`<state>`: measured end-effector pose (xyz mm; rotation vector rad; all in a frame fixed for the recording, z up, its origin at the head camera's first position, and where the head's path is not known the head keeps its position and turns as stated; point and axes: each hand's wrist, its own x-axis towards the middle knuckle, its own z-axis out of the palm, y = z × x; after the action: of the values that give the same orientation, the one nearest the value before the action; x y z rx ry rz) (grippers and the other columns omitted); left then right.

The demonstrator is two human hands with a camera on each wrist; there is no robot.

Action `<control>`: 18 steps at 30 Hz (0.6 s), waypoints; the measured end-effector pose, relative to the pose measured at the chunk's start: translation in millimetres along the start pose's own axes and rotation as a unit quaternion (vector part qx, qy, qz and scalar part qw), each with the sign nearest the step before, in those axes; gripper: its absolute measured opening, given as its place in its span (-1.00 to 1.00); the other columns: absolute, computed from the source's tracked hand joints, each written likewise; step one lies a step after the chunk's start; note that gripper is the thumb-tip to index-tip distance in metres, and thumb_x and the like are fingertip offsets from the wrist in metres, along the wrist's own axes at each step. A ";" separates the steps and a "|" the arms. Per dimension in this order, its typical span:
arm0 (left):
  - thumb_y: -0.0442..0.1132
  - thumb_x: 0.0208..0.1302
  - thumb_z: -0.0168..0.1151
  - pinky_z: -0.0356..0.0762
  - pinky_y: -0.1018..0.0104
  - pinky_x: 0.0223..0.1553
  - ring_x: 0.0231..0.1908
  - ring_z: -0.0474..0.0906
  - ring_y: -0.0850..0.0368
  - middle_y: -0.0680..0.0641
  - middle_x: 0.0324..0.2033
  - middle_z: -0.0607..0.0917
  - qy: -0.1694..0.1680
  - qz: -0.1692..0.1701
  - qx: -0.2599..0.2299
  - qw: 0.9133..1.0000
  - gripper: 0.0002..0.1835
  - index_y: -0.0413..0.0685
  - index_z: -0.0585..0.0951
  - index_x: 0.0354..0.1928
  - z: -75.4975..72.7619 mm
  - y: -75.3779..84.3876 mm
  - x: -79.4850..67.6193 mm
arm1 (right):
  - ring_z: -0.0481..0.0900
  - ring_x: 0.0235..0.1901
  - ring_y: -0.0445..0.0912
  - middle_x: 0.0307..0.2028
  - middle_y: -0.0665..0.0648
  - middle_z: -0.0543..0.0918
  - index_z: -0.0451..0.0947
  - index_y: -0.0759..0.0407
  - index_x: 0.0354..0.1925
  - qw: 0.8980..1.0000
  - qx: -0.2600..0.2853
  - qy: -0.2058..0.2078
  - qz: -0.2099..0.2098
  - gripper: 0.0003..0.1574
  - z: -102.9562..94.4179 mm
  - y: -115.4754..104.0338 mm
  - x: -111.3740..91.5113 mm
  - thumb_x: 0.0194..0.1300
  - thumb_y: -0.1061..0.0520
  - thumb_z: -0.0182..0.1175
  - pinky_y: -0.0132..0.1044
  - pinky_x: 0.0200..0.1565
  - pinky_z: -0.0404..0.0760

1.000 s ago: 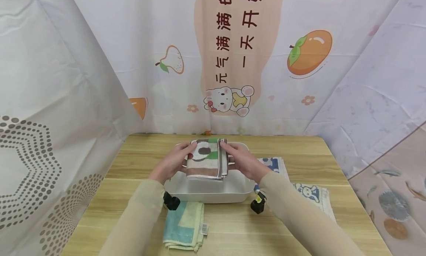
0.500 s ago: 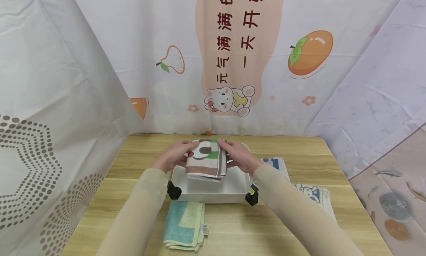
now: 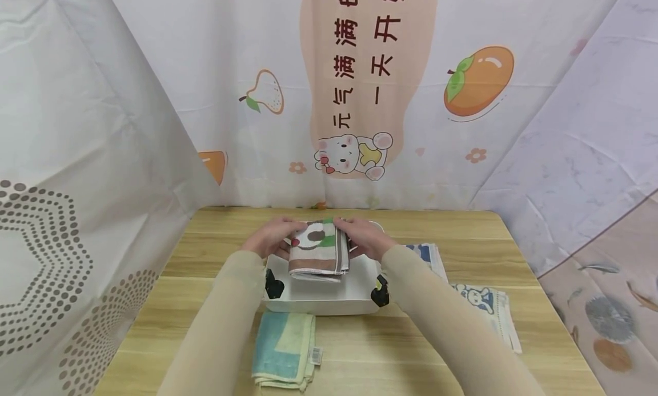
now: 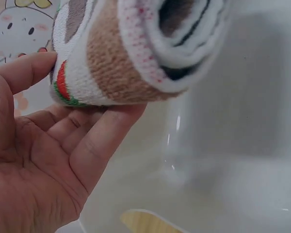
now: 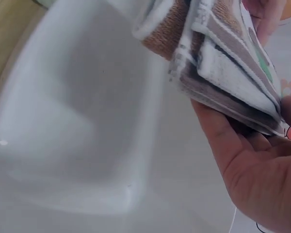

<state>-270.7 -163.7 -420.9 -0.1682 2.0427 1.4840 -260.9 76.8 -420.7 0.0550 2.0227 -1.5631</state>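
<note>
A folded towel (image 3: 315,253) with brown, white and green patterning is held above a white basin (image 3: 329,307). My left hand (image 3: 273,237) pinches its left side, thumb on top and fingers beneath, as the left wrist view shows at the towel's rolled fold (image 4: 111,63). On the opposite side my right hand (image 3: 364,238) grips the layered edges, thumb above and fingers below; in the right wrist view those stacked layers (image 5: 233,82) fan slightly apart. The basin's inner floor (image 5: 102,73) shows below the towel, with a gap between them in both wrist views.
A blue and cream folded towel (image 3: 283,350) with a tag lies in front of the basin. To the right lie a blue and white towel (image 3: 425,254) and another with a bear print (image 3: 480,299), both partly behind the right sleeve. A printed curtain (image 3: 277,156) hangs behind the table.
Both hands and the towel have sunk slightly toward the basin, and the wrists have come forward and inward. The grip on the towel stays the same.
</note>
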 end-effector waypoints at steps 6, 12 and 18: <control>-0.04 0.27 0.17 0.65 0.14 -0.36 -0.37 0.59 -0.03 -0.21 -0.12 0.56 -0.012 -0.018 -0.002 1.000 -0.62 -0.19 0.57 -0.04 -0.2 -5.0 7.9 | 0.62 -0.23 0.06 -0.13 0.25 0.58 0.42 0.26 0.09 1.000 -0.019 -0.012 0.009 -0.42 0.8 1.0 5.1 0.45 -0.19 -0.09 -0.07 -0.27 0.66; -0.05 0.27 0.19 0.63 0.18 -0.45 -0.45 0.55 0.02 -0.19 -0.19 0.56 0.008 -0.039 0.008 0.999 -0.63 -0.19 0.55 -0.05 1.9 -4.0 12.0 | 0.63 -0.23 0.05 -0.14 0.25 0.58 0.44 0.28 0.09 0.999 -0.023 -0.018 0.021 -0.46 -0.3 4.1 11.9 0.46 -0.12 -0.10 -0.08 -0.28 0.66; -0.05 0.28 0.20 0.64 0.16 -0.38 -0.42 0.56 0.02 -0.20 -0.18 0.57 0.011 -0.058 0.021 0.998 -0.61 -0.19 0.52 -0.01 2.6 1.2 13.8 | 0.64 -0.27 0.05 -0.17 0.28 0.60 0.49 0.32 0.01 0.999 -0.012 -0.013 0.028 -0.51 -2.0 9.5 20.6 0.45 -0.05 -0.08 -0.05 -0.30 0.66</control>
<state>-281.4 -157.6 -427.7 -0.2821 2.0445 1.3738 -275.5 75.3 -438.2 0.0810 2.0009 -1.4978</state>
